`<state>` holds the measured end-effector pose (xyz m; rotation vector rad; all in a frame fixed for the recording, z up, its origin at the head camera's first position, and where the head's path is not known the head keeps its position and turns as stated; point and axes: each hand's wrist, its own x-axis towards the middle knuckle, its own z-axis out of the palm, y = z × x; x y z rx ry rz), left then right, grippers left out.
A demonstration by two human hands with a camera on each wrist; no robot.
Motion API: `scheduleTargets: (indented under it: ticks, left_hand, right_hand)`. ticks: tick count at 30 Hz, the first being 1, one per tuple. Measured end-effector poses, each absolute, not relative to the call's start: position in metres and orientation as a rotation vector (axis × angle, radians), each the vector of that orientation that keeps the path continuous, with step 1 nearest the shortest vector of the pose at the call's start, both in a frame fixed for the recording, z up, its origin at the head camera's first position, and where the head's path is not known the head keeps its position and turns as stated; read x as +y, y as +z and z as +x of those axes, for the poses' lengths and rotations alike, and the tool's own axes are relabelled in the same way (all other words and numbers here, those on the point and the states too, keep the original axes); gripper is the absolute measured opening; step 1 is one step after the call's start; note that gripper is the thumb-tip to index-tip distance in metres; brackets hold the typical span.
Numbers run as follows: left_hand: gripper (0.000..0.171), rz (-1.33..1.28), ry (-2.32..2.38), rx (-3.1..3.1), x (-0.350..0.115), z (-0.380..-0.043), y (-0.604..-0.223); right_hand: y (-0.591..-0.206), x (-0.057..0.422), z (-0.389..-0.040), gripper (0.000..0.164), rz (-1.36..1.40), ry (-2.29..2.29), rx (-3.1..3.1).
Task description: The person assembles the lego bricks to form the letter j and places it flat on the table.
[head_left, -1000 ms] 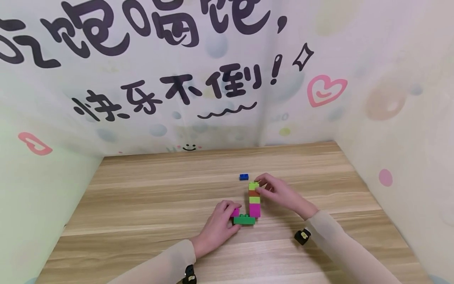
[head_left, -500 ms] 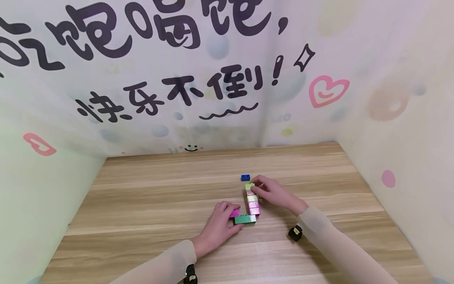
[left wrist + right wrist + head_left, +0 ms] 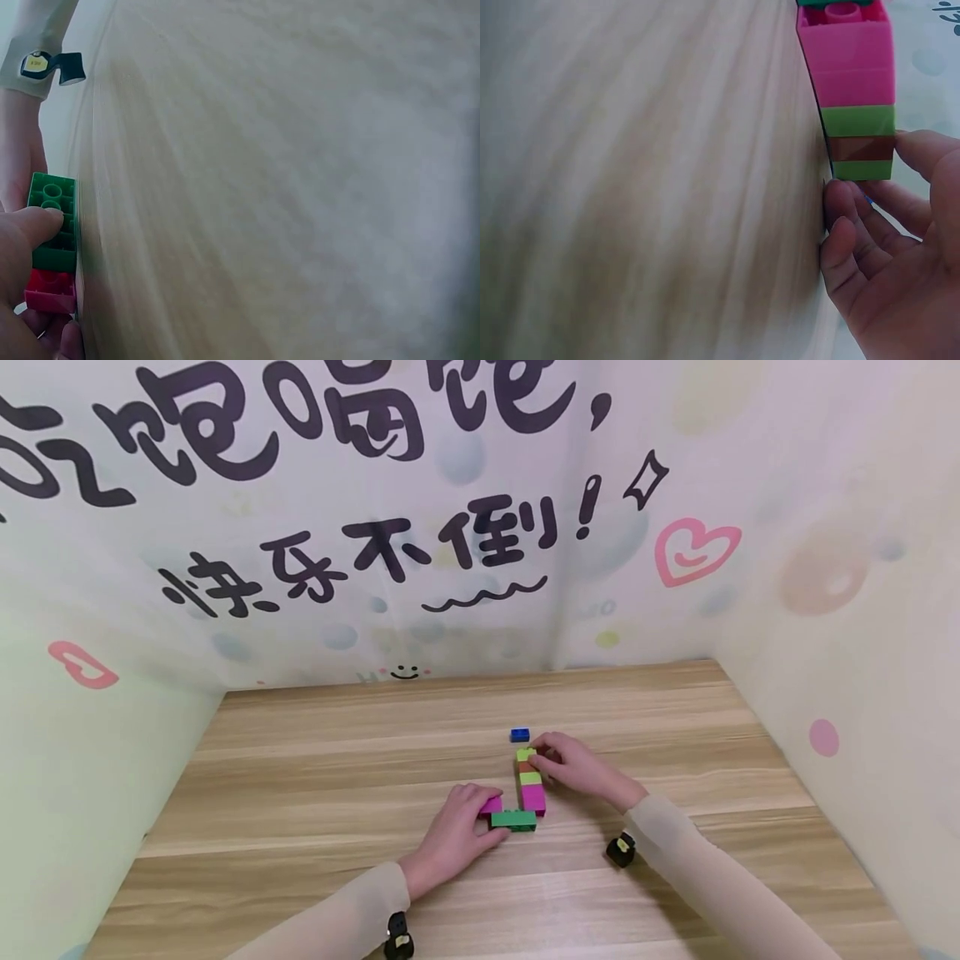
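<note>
In the head view, toy building bricks lie joined in a U shape on the table. A green brick [image 3: 513,820] forms the near side, with its hollow underside facing the left wrist camera. My left hand [image 3: 450,831] holds the left corner, its thumb on the green brick's underside [image 3: 66,202] and its fingers round a magenta brick [image 3: 51,291]. From the right corner, a column of magenta [image 3: 851,67], lime [image 3: 859,120] and brown [image 3: 861,148] bricks runs away from me. My right hand [image 3: 577,766] pinches its far lime end [image 3: 862,169] between thumb and fingers.
A loose blue brick [image 3: 520,735] lies just beyond the column's far end. The wooden tabletop [image 3: 315,760] meets a printed wall sheet [image 3: 480,635] at the back and pale walls at both sides. A black wrist camera [image 3: 621,849] hangs at my right sleeve.
The column's far end has swung slightly left, toward the blue brick, and my right hand has moved with it. My left hand keeps its hold on the near corner.
</note>
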<state>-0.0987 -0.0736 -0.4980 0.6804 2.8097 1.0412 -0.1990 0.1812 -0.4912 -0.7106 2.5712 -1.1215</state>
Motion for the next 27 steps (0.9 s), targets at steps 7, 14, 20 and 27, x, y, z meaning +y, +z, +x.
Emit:
scheduleTargets:
  ticks: [7, 14, 20, 27]
  left_hand:
    - [0.053, 0.674, 1.046, 2.809, -0.0750, -0.1002, -0.4973]
    - [0.053, 0.665, 1.047, 2.821, -0.0749, -0.1026, -0.4988]
    - [0.053, 0.660, 1.045, 2.823, -0.0746, -0.1036, -0.4981]
    - [0.053, 0.622, 1.046, 2.796, -0.0751, -0.1034, -0.4957]
  right_hand:
    - [-0.4888, 0.1780, -0.1999, 0.029, -0.690, -1.104, 2.578]
    - [-0.4887, 0.1793, -0.2013, 0.032, -0.687, -1.132, 2.568]
    - [-0.4902, 0.1798, -0.2032, 0.033, -0.662, -1.127, 2.582]
    - [-0.4905, 0.1794, -0.2029, 0.032, -0.656, -1.154, 2.575]
